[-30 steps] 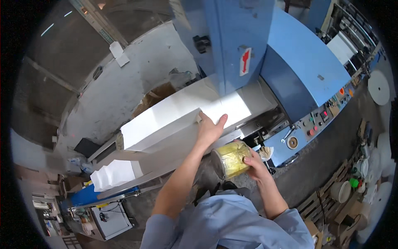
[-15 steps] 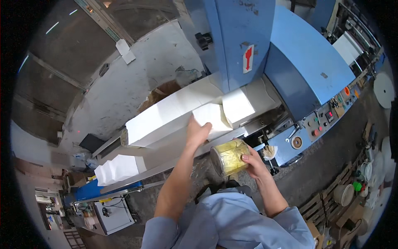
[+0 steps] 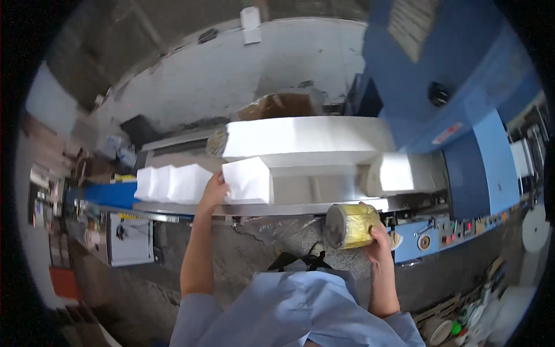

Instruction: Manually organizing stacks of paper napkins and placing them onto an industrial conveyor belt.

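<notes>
My left hand (image 3: pixel 215 192) is closed on the near left end of a block-like stack of white paper (image 3: pixel 247 180), which sits on the metal trough (image 3: pixel 293 191). Just left of that hand stand several more white paper stacks (image 3: pixel 173 182), side by side. In my right hand (image 3: pixel 378 242) is a yellow-wrapped tin can (image 3: pixel 352 225), lying on its side in front of the trough's edge, its dull round end turned left. The right fingers are mostly hidden behind the can, with the thumb on its right end.
A long white paper block (image 3: pixel 306 136) lies along the trough's back. Another white stack (image 3: pixel 396 173) sits by the blue machine (image 3: pixel 474 173) at right. The blue control panel (image 3: pixel 430 238) has buttons. A blue belt (image 3: pixel 110 195) is at the left end.
My left hand has moved left along the trough with the white paper stack, away from the stack by the machine. The can stays in my right hand; the view has turned left.
</notes>
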Tool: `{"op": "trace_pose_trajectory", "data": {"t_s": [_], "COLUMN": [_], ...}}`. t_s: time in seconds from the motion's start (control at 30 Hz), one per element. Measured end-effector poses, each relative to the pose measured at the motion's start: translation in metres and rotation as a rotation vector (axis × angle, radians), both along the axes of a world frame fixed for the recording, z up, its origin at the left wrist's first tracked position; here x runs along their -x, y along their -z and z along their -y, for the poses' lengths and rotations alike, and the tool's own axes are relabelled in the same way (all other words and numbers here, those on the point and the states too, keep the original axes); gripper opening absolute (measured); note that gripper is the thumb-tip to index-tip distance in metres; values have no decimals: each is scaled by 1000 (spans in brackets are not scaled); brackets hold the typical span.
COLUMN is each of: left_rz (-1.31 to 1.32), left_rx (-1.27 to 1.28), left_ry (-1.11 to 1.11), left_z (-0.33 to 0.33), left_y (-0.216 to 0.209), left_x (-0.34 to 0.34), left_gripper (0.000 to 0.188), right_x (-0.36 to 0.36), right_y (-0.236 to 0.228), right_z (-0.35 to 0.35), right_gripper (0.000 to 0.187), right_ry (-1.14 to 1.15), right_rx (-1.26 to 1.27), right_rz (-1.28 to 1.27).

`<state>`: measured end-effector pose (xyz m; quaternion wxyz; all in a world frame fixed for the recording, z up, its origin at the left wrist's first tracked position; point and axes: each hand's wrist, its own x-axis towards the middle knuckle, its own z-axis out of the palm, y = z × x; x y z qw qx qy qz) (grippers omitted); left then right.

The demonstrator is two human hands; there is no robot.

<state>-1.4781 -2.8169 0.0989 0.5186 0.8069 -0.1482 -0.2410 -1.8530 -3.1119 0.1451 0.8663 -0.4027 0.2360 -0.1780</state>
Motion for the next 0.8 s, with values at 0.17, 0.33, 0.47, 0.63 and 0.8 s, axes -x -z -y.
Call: {"op": "trace_pose_trajectory", "data": {"t_s": [0.17, 0.33, 0.47, 0.63, 0.8], "left_rz": [1066, 960, 824, 687, 509], "left_rx": [-496, -855, -1151, -1222, -900], "left_ry": [301, 962, 1051, 927, 771], "left_z": [73, 109, 111, 99, 104], "left_y": [-53, -42, -44, -44, -29], "left_x": [53, 87, 83, 70, 65], "left_gripper": [41, 27, 35, 40, 35], "right_x": [-17, -26, -24, -7, -1], "right_y": [3, 10, 9, 20, 24], "right_z": [-10, -16, -22, -15, -11], "right_gripper": [92, 89, 86, 83, 83], "right_ry": [-54, -144, -125, -75, -11], "right_rx": [9, 34, -8, -33, -72], "right_rz": [-9, 45, 75, 55, -12]}}
